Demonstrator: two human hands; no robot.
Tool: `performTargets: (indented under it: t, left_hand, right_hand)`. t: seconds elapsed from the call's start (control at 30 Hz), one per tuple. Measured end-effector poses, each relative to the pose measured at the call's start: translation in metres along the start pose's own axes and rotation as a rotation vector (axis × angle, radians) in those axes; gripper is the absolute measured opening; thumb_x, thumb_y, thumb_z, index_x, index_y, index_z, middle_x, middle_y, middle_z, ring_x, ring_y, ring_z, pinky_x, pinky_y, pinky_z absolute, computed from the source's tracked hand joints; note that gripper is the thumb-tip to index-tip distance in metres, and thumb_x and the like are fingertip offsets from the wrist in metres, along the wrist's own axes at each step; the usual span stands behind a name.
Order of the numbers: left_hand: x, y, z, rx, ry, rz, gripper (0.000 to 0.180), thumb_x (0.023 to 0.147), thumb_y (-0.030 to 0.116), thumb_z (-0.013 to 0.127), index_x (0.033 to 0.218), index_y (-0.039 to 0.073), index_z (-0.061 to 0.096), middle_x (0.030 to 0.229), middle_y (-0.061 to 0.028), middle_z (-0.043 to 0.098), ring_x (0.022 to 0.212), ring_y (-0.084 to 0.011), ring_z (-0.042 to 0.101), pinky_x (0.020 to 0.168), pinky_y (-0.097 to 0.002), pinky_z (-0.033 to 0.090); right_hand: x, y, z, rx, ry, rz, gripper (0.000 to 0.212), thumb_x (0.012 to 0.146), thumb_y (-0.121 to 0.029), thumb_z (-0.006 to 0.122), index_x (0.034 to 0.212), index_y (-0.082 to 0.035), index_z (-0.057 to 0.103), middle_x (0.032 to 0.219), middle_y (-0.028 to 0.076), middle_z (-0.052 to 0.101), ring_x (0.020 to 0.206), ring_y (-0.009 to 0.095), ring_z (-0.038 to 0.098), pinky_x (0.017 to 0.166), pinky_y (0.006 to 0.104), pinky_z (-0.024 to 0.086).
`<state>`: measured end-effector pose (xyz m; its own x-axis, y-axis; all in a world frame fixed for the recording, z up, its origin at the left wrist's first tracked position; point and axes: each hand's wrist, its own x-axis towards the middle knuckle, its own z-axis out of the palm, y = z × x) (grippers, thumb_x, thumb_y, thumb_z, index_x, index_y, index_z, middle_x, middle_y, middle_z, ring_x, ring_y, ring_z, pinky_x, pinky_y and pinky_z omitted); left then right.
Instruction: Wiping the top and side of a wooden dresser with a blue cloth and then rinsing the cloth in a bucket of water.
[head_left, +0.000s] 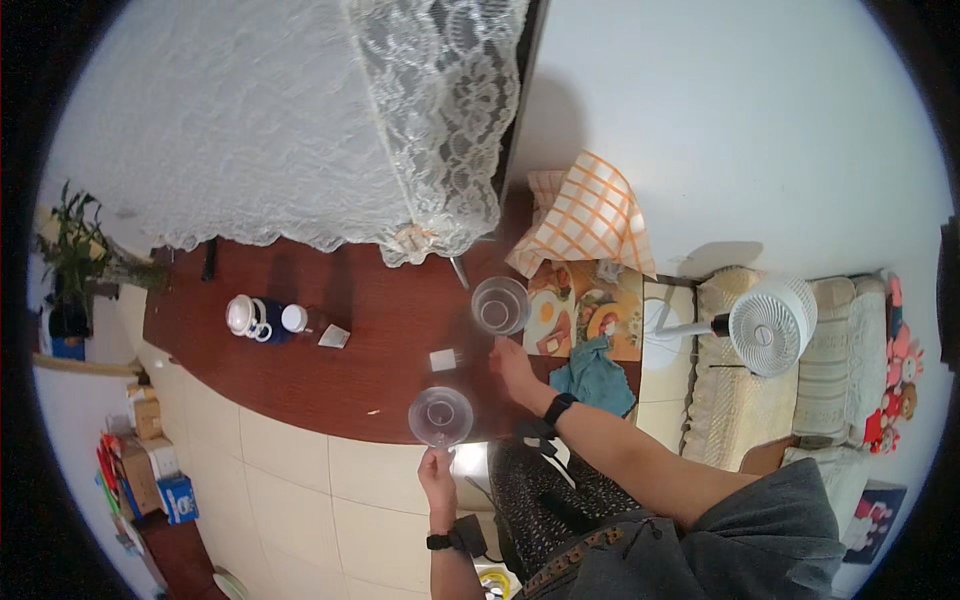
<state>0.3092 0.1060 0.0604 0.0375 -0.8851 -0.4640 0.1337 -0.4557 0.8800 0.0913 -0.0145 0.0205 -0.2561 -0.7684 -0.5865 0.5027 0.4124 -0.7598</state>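
Note:
My left hand [437, 478] is at the table's front edge, its fingers pinched at the near rim of a clear round bowl [440, 417]. Further back and to the right, my right hand [513, 370] closes at the near rim of a second clear round bowl [500, 306]; its fingertips are small and partly hidden. A small white square [443, 360] lies on the table between the two bowls. Just right of my right hand is a crumpled teal cloth [596, 378].
The dark red table [380, 300] bears a blue-and-white jug [257, 318], a small white-capped bottle [294, 318] and a small packet [334, 337]. Printed food-picture mats [553, 312] lie at the right, by an orange-checked cloth [590, 220]. A white fan [770, 328] stands beyond. Lace [440, 120] hangs behind.

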Motion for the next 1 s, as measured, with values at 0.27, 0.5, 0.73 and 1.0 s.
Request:
performTargets:
  t: [0.27,0.5,0.73,1.0]
  left_hand:
    - [0.036,0.017,0.087,-0.007,-0.156,-0.018,0.020,0.091,0.017,0.048,0.090,-0.002,0.054,0.091,-0.0049,0.055,0.084,-0.0110,0.053,0.081,-0.0280,0.046]
    - [0.070,0.008,0.187,0.034,-0.368,-0.085,0.018,0.091,0.016,0.047,0.091,0.000,0.055,0.087,-0.0022,0.054,0.082,-0.0108,0.052,0.082,-0.0296,0.046]
    - [0.089,-0.002,0.239,0.026,-0.444,-0.075,0.021,0.091,0.018,0.048,0.093,-0.001,0.055,0.089,-0.0037,0.057,0.082,-0.0107,0.054,0.079,-0.0280,0.046]
    - [0.100,-0.025,0.256,0.126,-0.330,-0.048,0.024,0.089,0.024,0.051,0.087,0.001,0.057,0.077,-0.0002,0.057,0.070,-0.0073,0.050,0.062,-0.0230,0.042]
  right_hand:
    - [-0.053,-0.051,-0.064,-0.129,0.115,-0.139,0.030,0.093,-0.029,0.037,0.079,-0.006,0.048,0.073,0.003,0.050,0.067,0.013,0.048,0.062,0.0270,0.041]
    - [-0.057,-0.076,-0.161,-0.274,0.158,-0.249,0.032,0.094,-0.030,0.035,0.073,-0.006,0.043,0.069,0.002,0.047,0.063,0.012,0.042,0.060,0.0257,0.036]
    - [-0.039,-0.072,-0.219,-0.270,0.210,-0.166,0.032,0.094,-0.030,0.035,0.072,-0.007,0.043,0.068,0.002,0.046,0.062,0.012,0.041,0.061,0.0257,0.037]
    - [-0.034,-0.066,-0.236,-0.199,0.194,-0.109,0.031,0.094,-0.029,0.036,0.076,-0.006,0.045,0.069,0.002,0.047,0.063,0.011,0.042,0.060,0.0252,0.037]
